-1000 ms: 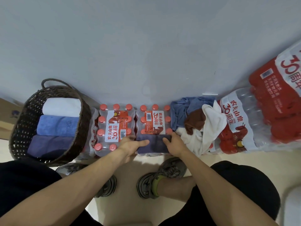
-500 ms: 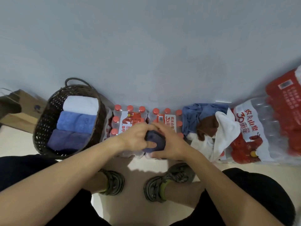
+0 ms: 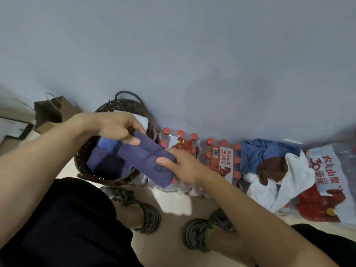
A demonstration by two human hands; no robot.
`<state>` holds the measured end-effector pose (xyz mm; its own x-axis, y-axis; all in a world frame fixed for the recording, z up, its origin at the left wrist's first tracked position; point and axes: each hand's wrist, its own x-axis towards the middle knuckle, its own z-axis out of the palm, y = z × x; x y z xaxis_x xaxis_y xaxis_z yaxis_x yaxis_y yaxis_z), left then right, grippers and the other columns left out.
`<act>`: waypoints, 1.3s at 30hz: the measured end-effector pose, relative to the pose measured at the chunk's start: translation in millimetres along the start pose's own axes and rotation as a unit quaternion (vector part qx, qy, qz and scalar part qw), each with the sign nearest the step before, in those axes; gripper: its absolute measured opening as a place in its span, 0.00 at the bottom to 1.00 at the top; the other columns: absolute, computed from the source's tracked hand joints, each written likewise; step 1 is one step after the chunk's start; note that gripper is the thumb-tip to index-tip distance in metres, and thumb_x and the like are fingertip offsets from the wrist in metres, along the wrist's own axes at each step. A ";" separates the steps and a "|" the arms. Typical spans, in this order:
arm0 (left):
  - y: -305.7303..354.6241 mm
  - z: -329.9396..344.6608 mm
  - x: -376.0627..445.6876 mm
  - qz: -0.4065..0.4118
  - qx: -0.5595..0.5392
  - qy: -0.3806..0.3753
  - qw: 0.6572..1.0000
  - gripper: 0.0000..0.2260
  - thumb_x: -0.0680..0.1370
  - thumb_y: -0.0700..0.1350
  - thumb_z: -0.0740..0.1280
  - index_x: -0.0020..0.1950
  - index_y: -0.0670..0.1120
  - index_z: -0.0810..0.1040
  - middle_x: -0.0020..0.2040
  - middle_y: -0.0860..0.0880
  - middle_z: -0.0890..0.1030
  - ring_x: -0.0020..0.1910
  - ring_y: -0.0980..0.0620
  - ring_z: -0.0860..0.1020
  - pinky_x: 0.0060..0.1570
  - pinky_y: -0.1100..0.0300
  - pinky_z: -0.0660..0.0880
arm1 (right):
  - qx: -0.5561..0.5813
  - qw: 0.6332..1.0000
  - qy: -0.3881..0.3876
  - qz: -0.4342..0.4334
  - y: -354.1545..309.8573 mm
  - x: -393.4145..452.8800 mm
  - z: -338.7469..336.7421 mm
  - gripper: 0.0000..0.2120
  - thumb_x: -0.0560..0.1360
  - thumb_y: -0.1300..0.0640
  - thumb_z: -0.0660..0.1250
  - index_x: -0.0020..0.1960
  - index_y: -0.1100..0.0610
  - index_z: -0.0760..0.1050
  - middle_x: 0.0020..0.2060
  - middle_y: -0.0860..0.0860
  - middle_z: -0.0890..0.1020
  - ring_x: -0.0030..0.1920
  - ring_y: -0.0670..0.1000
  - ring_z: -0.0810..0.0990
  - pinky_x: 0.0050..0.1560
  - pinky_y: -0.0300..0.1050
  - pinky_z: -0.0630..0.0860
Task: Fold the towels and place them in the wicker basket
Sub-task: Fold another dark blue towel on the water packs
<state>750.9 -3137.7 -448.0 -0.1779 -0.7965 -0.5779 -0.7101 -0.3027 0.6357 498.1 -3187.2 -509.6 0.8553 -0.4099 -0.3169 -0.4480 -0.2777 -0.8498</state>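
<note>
A folded dark purple towel [image 3: 148, 157] hangs in the air over the right rim of the dark wicker basket [image 3: 123, 104]. My left hand [image 3: 117, 127] grips its far end above the basket, thumb on top. My right hand [image 3: 181, 166] grips its near end over the water bottle packs. Inside the basket lie folded towels: a blue one [image 3: 107, 144], a dark purple one [image 3: 100, 160] and a white one mostly hidden behind my left hand. A pile of unfolded towels [image 3: 269, 162], blue, brown and white, lies to the right.
Two shrink-wrapped packs of red-capped water bottles [image 3: 217, 157] stand against the wall between basket and pile. A larger bottle pack [image 3: 331, 180] lies at the right. A brown paper bag [image 3: 52, 110] stands left of the basket. My feet in grey sandals [image 3: 204, 230] rest on the beige floor.
Both hands lifted the folded purple towel off the bottle packs and carried it left to the basket. The view turned left, bringing a paper bag into sight.
</note>
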 end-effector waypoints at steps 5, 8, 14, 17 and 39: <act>-57.9 -24.1 -14.9 -0.074 -0.040 0.055 0.995 0.10 0.74 0.37 0.73 0.51 0.50 0.85 0.46 0.49 0.86 0.51 0.47 0.83 0.58 0.54 0.77 | -0.065 0.997 0.038 -0.025 -28.8 57.0 14.2 0.14 0.78 0.44 0.67 0.52 0.55 0.79 0.44 0.49 0.83 0.44 0.46 0.79 0.43 0.37 0.72; -80.7 -22.9 -21.0 -0.135 0.006 0.090 0.987 0.13 0.70 0.38 0.76 0.50 0.52 0.83 0.42 0.51 0.85 0.42 0.52 0.82 0.42 0.66 0.76 | -0.106 0.994 0.040 -0.003 -33.1 89.3 26.9 0.17 0.75 0.48 0.71 0.60 0.56 0.79 0.53 0.53 0.84 0.53 0.52 0.81 0.50 0.42 0.72; -104.8 -13.9 -27.1 -0.182 0.077 0.046 0.979 0.18 0.69 0.37 0.76 0.57 0.47 0.81 0.48 0.50 0.82 0.51 0.48 0.80 0.52 0.59 0.76 | -0.186 0.976 -0.092 0.065 -45.2 133.0 60.6 0.20 0.76 0.49 0.70 0.63 0.58 0.75 0.57 0.55 0.80 0.57 0.55 0.77 0.49 0.42 0.70; -114.2 -6.7 -26.6 -0.189 0.117 -0.012 0.975 0.19 0.71 0.41 0.76 0.62 0.48 0.81 0.53 0.51 0.81 0.54 0.50 0.78 0.55 0.62 0.71 | -0.265 0.940 -0.200 0.074 -52.9 144.5 68.9 0.18 0.77 0.48 0.69 0.56 0.62 0.77 0.46 0.57 0.83 0.45 0.56 0.80 0.39 0.45 0.71; -137.7 25.3 -17.8 -0.159 0.125 0.089 0.975 0.07 0.67 0.38 0.78 0.40 0.48 0.83 0.39 0.51 0.83 0.35 0.54 0.76 0.30 0.77 0.66 | -0.342 0.928 -0.143 -0.035 -33.3 151.5 88.9 0.33 0.55 0.42 0.83 0.51 0.53 0.71 0.45 0.48 0.76 0.48 0.53 0.74 0.43 0.46 0.68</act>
<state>834.6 -3068.6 -538.2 0.1830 -0.7679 -0.6139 -0.8583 -0.4293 0.2811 665.7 -3162.8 -566.8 0.8783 -0.1501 -0.4539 -0.3663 -0.8215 -0.4370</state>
